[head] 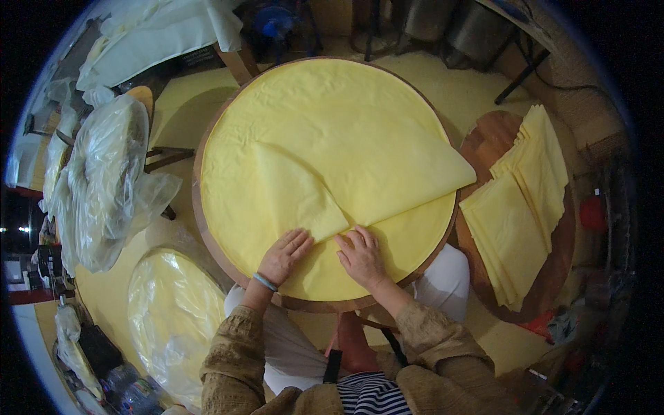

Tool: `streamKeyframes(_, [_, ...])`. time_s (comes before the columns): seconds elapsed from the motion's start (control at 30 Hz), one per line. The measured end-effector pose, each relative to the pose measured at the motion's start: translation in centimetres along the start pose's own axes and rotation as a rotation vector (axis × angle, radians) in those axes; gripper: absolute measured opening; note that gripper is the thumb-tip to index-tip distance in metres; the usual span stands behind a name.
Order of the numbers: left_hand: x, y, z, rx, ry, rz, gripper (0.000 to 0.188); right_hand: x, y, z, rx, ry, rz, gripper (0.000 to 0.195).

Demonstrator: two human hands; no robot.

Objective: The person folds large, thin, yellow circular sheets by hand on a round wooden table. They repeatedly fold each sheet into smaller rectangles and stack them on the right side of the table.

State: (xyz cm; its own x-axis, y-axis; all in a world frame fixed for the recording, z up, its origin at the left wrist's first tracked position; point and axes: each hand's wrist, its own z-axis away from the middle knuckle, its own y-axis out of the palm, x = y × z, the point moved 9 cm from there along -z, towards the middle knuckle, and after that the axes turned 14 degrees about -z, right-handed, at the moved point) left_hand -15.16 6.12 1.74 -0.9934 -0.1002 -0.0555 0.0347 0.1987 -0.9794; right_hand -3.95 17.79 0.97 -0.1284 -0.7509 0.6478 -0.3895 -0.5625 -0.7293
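A round stack of thin, soft yellow sheets [233,223] covers a round wooden board [203,218] in front of me. The top sheet [384,150] is folded over, its straight lower fold running up to a corner past the board's right edge. From the left, a flap [295,192] lies across it, narrowing toward the middle. My left hand [285,254] rests palm down at the flap's lower edge, fingers close together and thumb hidden. Beside it, my right hand [360,257] touches the same edge with bent, slightly spread fingers. Whether either hand pinches the sheet does not show.
At the right, folded yellow sheets [511,233] lie fanned on another wooden board [485,137]. Plastic-covered round stacks stand at upper left [106,176] and lower left [171,306]. A fan [272,22] and metal containers [477,33] sit beyond the board.
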Motion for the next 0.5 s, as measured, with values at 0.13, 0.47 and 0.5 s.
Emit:
streamKeyframes(0.13, [-0.3, -0.3, -0.2, -0.004, 0.065, 0.003, 0.047, 0.1, -0.1, 0.5, -0.014, -0.005, 0.01, 0.04])
streamKeyframes(0.47, [-0.4, 0.7, -0.3, 0.063, 0.145, 0.013, 0.047, 0.7, -0.4, 0.8, -0.026, -0.071, 0.071, 0.05])
streamKeyframes(0.5, [-0.4, 0.6, -0.3, 0.067, 0.146, 0.01, 0.047, 0.8, -0.2, 0.6, 0.012, -0.047, 0.106, 0.052])
